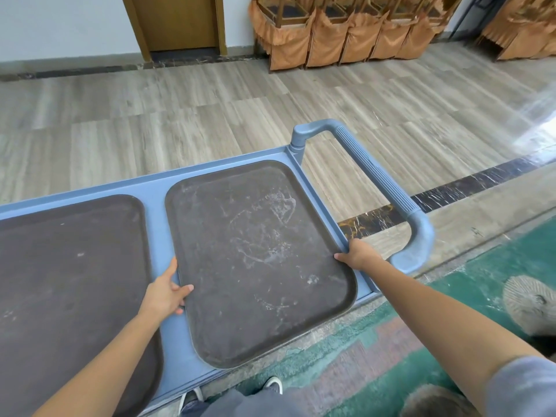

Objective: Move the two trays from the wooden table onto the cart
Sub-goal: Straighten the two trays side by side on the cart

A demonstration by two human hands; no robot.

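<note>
Two dark brown trays lie on the blue cart (156, 206). The right tray (258, 260) is scuffed with pale marks and sits close to the cart's handle end. My left hand (164, 291) grips its left long edge, thumb on top. On the opposite long edge, my right hand (358, 254) holds the rim with the fingers curled under. The left tray (72, 278) rests flat on the cart, partly cut off by the frame's left edge and crossed by my left forearm. The wooden table is out of view.
The cart's ribbed blue handle (379, 179) arches just right of the tray. Wood-look floor stretches beyond the cart. A green patterned carpet (451, 302) lies under my feet. Stacked chairs with orange covers (346, 34) and a wooden door (177, 22) line the far wall.
</note>
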